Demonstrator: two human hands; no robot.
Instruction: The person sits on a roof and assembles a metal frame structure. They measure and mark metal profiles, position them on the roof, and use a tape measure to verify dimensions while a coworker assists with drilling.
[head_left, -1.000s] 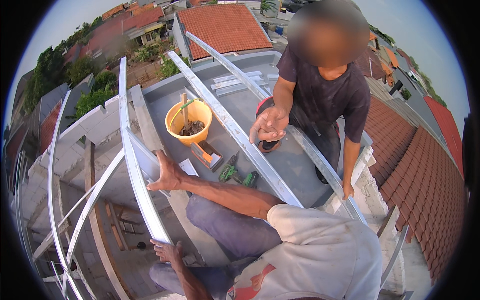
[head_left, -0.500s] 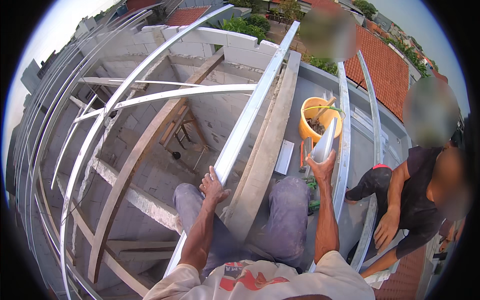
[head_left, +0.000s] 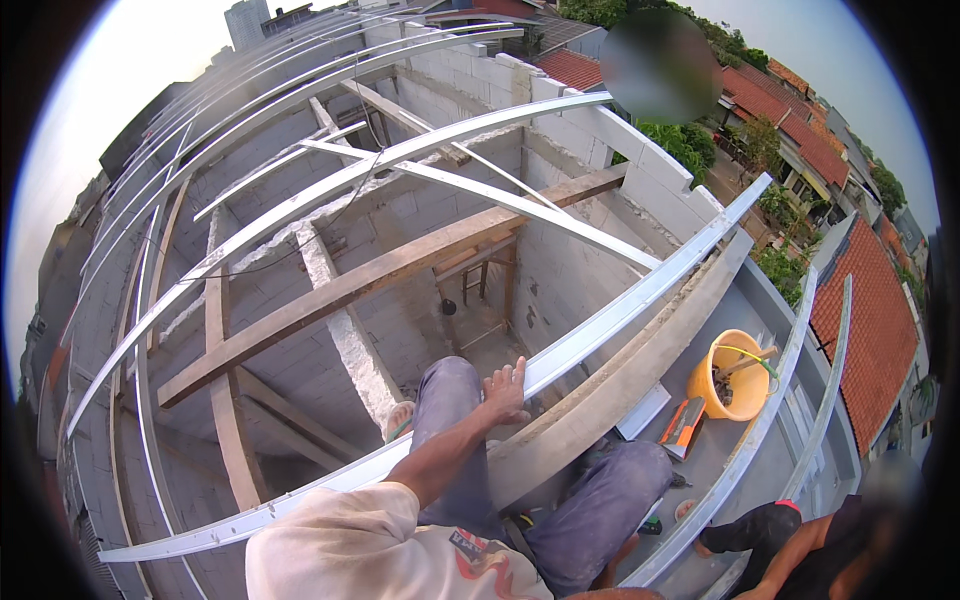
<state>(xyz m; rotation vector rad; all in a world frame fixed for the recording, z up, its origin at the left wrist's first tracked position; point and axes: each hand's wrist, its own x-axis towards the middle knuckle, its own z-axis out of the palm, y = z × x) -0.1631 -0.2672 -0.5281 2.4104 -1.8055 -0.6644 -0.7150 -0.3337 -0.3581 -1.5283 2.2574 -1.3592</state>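
Note:
My left hand (head_left: pixel 505 392) lies on the long silvery metal roof channel (head_left: pixel 600 335), its fingers stretched out and slightly apart. It holds nothing and sits just above my left knee. This channel slopes from the lower left to the upper right, with a rough concrete beam (head_left: pixel 640 385) alongside. My right hand cannot be made out; a patch of skin beside my right knee is too hidden to identify. Beyond that knee lie an orange-and-grey tool (head_left: pixel 683 428) and a pale metal offcut (head_left: pixel 643 412). A yellow bucket (head_left: pixel 745 400) with tools inside stands farther right.
Below on the left is a deep room, crossed by a wooden beam (head_left: pixel 400 270) and a broken concrete beam (head_left: pixel 345 335). Several curved metal rafters (head_left: pixel 290 225) span the far left. A co-worker in dark clothes (head_left: pixel 800 550) sits at the lower right, beside another metal channel (head_left: pixel 745 480).
The view has swung left, shifting the scene rightward. My right hand, earlier gripping a short metal channel piece near the bucket, has dropped from sight. My left hand stays on the long channel.

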